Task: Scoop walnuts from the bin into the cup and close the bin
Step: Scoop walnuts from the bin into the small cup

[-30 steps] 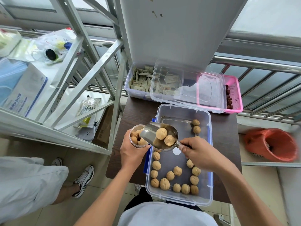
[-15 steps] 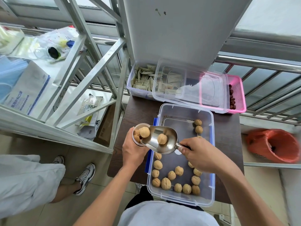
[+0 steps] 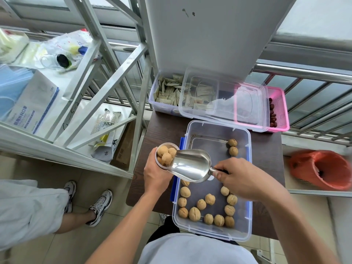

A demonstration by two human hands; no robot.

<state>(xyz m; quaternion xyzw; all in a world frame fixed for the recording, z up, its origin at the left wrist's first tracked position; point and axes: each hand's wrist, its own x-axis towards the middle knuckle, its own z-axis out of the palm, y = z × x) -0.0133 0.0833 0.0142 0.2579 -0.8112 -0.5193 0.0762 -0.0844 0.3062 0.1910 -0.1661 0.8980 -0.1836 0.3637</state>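
Scoop (image 3: 190, 165) handle is disappearing inside the right hand (image 3: 240, 178), grip not visible. Left hand (image 3: 155, 173) is covering the cup (image 3: 165, 156) wall, so fill level below the top walnuts (image 3: 166, 154) is unreadable. Scoop bowl is hiding part of the bin (image 3: 247, 187) floor. Lid (image 3: 222, 101) is blurring the packets (image 3: 169, 92) under it. Print on the box (image 3: 32, 109) is too small to read.

Light: bright, even daylight; soft shadows.
Glare: a highlight is seen on the metal scoop (image 3: 191, 165).
Distortion: rails far from the scoop are bent by the wide lens.
Focus: sharp centrally, softened at the edges.
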